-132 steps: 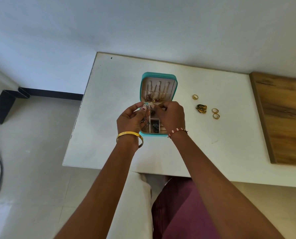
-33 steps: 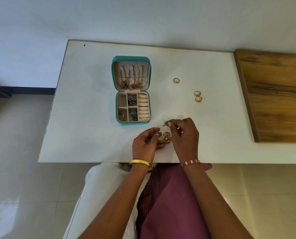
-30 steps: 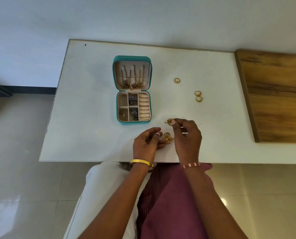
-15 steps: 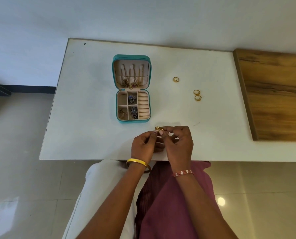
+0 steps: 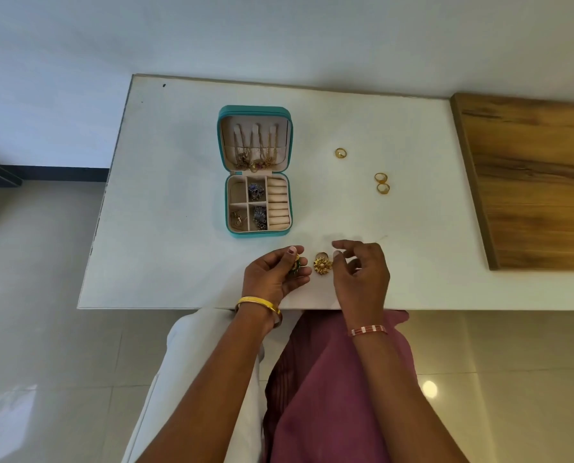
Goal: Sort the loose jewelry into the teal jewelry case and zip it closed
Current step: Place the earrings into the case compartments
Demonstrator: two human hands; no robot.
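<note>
Surface: white rectangular table (image 5: 178, 195), wooden board (image 5: 529, 182) at right edge of frame.
Case: teal zip jewelry case (image 5: 255, 110), open, upper centre; ring rolls empty.
Left hand (image 5: 272, 275): pinching a small gold-green piece (image 5: 294, 264), mostly hidden by fingers.
Right hand (image 5: 362, 272): loosely spread, holding nothing.
Key relation: gold flower-shaped ring (image 5: 322, 264) lies between the hands, just left of the right fingertips, which are nearer.
Loose: three plain gold rings (image 5: 381, 183), centre right.
</note>
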